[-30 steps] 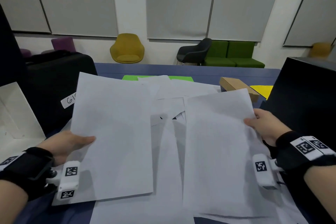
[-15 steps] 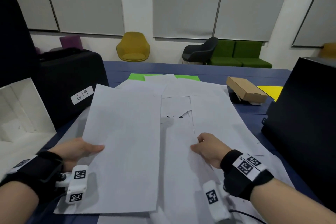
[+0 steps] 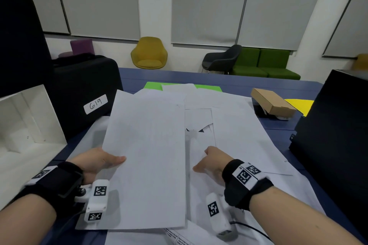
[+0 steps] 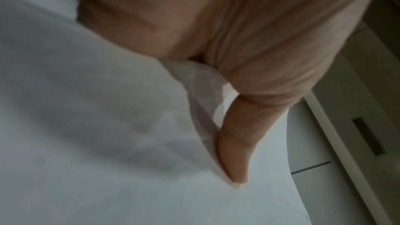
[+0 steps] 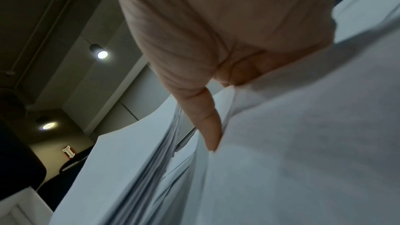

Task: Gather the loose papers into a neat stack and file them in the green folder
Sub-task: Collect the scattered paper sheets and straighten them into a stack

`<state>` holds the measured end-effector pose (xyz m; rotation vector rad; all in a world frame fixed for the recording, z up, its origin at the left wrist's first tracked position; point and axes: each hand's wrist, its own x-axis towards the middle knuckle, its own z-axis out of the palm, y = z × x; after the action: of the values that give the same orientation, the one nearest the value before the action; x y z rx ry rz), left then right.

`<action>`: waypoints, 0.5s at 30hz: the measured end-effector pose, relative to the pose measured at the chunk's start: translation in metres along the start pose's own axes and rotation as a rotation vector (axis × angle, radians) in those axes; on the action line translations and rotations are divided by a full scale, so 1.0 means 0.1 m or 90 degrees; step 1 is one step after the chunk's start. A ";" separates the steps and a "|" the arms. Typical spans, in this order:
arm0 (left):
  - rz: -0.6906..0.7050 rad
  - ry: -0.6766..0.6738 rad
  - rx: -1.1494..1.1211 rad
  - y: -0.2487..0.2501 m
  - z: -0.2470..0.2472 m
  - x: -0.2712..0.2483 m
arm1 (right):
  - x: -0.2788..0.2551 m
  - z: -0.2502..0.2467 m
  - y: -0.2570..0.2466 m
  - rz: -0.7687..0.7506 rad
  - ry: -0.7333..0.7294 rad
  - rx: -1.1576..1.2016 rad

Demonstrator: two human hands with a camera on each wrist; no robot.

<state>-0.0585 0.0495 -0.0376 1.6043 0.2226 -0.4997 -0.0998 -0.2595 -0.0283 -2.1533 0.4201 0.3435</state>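
Observation:
Several loose white papers (image 3: 239,129) lie spread in an overlapping pile on the blue table (image 3: 219,79). The green folder (image 3: 151,85) lies at the far end, mostly covered by them. My left hand (image 3: 117,160) grips a large white sheet (image 3: 147,155) by its left edge, raised over the pile. Its thumb (image 4: 233,151) lies on top and the fingers are hidden beneath. My right hand (image 3: 207,157) is in the middle of the pile, just right of that sheet. It pinches the edge of a sheet, thumb (image 5: 207,126) on top, fingers curled under the paper (image 5: 303,143).
A black case labelled 619 (image 3: 85,89) and a white open box (image 3: 25,125) stand at the left. A cardboard box (image 3: 272,103) and a yellow sheet (image 3: 298,103) lie at the far right. A tall black box (image 3: 334,135) borders the pile on the right.
My right hand let go of the sheet it held up at the right, moved left to the pile's middle and took hold of a sheet edge there. The left hand kept its sheet.

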 end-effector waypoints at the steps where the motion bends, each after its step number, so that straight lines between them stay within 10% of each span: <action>1: 0.006 0.002 0.001 0.00 0.00 0.00 | 0.01 -0.03 0.01 -0.006 0.014 0.010; 15: 0.075 0.006 -0.091 0.21 0.07 0.03 | -0.09 -1.28 0.13 -0.239 0.212 0.126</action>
<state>-0.0479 0.0404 -0.0203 1.4702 0.1654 -0.3771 -0.1021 -0.3703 0.0384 -2.0414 0.2143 -0.2594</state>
